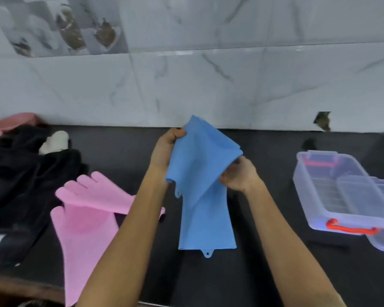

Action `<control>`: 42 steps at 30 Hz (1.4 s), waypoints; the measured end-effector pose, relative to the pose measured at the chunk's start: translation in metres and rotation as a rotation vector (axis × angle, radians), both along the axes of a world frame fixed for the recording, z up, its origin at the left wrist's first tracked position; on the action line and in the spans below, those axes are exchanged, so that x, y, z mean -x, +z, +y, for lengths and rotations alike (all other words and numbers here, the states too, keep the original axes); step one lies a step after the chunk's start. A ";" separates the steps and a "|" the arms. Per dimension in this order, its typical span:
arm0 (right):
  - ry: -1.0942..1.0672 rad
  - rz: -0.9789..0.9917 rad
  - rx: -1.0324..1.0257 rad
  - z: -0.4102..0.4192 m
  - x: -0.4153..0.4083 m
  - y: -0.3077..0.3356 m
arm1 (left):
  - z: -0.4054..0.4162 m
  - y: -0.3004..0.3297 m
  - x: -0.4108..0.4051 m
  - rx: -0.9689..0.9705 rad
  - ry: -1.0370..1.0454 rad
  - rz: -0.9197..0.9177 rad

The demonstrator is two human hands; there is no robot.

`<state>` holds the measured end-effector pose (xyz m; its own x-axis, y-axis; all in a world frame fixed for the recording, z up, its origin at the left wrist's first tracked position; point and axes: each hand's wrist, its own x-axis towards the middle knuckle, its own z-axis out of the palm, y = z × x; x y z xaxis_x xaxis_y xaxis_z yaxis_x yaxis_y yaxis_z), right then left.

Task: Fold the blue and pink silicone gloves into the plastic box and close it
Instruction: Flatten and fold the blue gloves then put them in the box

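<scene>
i am holding the blue gloves [200, 185] up over a dark countertop [275, 273], near the middle of my view. my left hand [164, 151] sits at about eleven o'clock from the blue silicone, fingers curled tight, pinching its upper left edge close to the top corner. my right hand [237, 173] sits at about three o'clock from it, fingers curled round the bunched right side, where the material folds over my knuckles. between my two hands the blue sheet is creased and tilted; below them a long cuff hangs straight down toward six o'clock, ending in a small hanging tab with a hole. a second tab shows by my left wrist.

the pink gloves [87, 213] lie flat on the counter at about eight o'clock from my hands, one across the other, fingers pointing toward eleven o'clock, apart from my fingers.

the clear plastic box [315, 196] stands open at three o'clock, well apart from my right hand, with orange handles. its lid [377, 196] rests tilted against its right side.

dark cloth [20, 173] is heaped at nine o'clock. a marbled tile wall [186, 85] rises at twelve o'clock.
</scene>
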<state>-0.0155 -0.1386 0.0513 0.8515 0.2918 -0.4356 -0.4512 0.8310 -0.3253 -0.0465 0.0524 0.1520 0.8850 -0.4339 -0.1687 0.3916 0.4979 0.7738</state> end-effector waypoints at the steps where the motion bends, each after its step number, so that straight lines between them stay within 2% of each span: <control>1: -0.078 0.006 -0.023 -0.021 0.000 -0.001 | -0.016 -0.009 0.003 0.001 -0.050 -0.015; 4: -0.195 0.020 -0.048 -0.069 0.006 -0.003 | -0.056 -0.047 0.008 -0.064 -0.049 0.038; 6: -0.190 -0.026 0.039 -0.088 0.015 -0.009 | -0.068 -0.078 0.016 -0.189 -0.085 0.123; 8: -0.158 -0.074 0.260 -0.098 0.023 -0.019 | -0.076 -0.106 0.022 -0.338 -0.151 0.219; 11: -0.113 -0.052 0.616 -0.106 0.026 -0.033 | -0.082 -0.123 0.026 -0.508 -0.198 0.267; 14: -0.098 -0.029 0.873 -0.110 0.018 -0.034 | -0.090 -0.125 0.024 -0.657 -0.242 0.157; 19: 0.119 -0.083 1.407 -0.112 0.002 -0.019 | -0.106 -0.122 0.028 -0.996 -0.466 -0.106; 23: 0.176 -0.090 1.726 -0.110 0.008 -0.017 | -0.109 -0.126 0.026 -1.150 -0.458 -0.198; 26: 0.088 -0.104 1.762 -0.110 0.026 -0.024 | -0.104 -0.129 0.026 -1.204 -0.427 -0.225; 30: 0.013 -0.171 1.651 -0.111 0.049 -0.033 | -0.103 -0.132 0.027 -1.260 -0.399 -0.265; 35: -0.224 -0.103 1.663 -0.105 0.062 -0.040 | -0.106 -0.134 0.028 -1.310 -0.376 -0.324; 42: -0.236 -0.093 1.678 -0.104 0.062 -0.044 | -0.105 -0.131 0.027 -1.328 -0.417 -0.323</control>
